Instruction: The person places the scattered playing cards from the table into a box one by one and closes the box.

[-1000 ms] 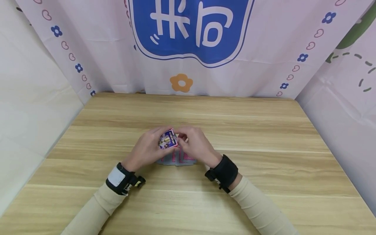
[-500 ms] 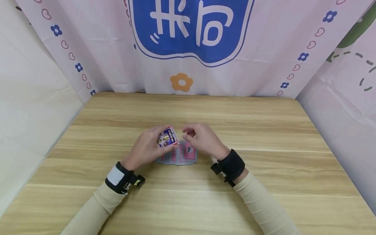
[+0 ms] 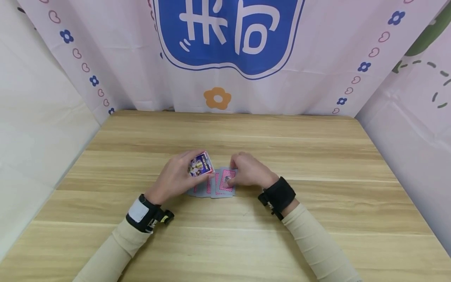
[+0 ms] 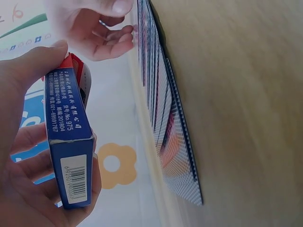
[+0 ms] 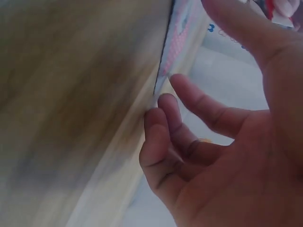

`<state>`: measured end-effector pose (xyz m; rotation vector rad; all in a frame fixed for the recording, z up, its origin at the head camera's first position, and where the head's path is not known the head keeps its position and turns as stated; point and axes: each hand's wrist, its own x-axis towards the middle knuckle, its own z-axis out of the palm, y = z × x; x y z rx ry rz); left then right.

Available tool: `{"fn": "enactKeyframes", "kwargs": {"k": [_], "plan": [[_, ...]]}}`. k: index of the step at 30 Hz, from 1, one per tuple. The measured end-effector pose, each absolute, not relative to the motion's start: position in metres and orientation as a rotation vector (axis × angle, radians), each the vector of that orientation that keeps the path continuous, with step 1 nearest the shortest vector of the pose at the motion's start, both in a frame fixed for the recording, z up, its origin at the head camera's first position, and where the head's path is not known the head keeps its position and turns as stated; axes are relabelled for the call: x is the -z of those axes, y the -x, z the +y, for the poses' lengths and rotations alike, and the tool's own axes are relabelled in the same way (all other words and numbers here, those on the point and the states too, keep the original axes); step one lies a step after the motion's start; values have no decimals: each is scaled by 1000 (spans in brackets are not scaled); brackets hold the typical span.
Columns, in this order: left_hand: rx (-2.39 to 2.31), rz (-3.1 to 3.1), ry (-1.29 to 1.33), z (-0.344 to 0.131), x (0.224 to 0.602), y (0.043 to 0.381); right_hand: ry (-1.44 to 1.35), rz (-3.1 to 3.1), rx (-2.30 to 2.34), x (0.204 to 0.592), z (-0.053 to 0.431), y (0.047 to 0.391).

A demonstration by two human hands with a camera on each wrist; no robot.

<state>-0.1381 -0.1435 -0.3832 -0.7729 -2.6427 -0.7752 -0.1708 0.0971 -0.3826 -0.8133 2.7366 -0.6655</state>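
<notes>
the head camera looks from above, forward and down, across the table (image 3: 225, 243) to the curtain (image 3: 275, 96). the left wrist camera, turned sideways, sits very near the left hand (image 3: 176, 174). the right wrist camera, also tilted, looks closely along the right hand (image 3: 251, 171); it is blurred, so its upper corner perhaps shows the left hand. head and left wrist views share the cards (image 3: 206, 192) and orange flower (image 3: 208, 98).

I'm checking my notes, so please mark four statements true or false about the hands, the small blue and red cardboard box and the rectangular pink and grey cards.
1. The left hand holds the cardboard box. True.
2. The box's barcode is hidden in every view. False: the white barcode label shows in the left wrist view.
3. The right hand is at the right end of the cards. True.
4. The cards lie scattered, none overlapping. False: they overlap on the pale wooden table.
</notes>
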Motion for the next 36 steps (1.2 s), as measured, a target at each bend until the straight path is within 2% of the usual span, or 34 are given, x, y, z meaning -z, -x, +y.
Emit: {"fn": "enactKeyframes", "kwargs": {"k": [15,25,31,36], "plan": [[789,-2634,778,-144,382,137,695,2759,675,384,97,171],[774,-2619,802,-144,384,140,837,2704,743,379,99,171],[776,-2621,810,-144,385,140,936,2614,957,362,106,170],[779,-2619,813,-145,384,140,864,2642,1196,343,110,168]]}}
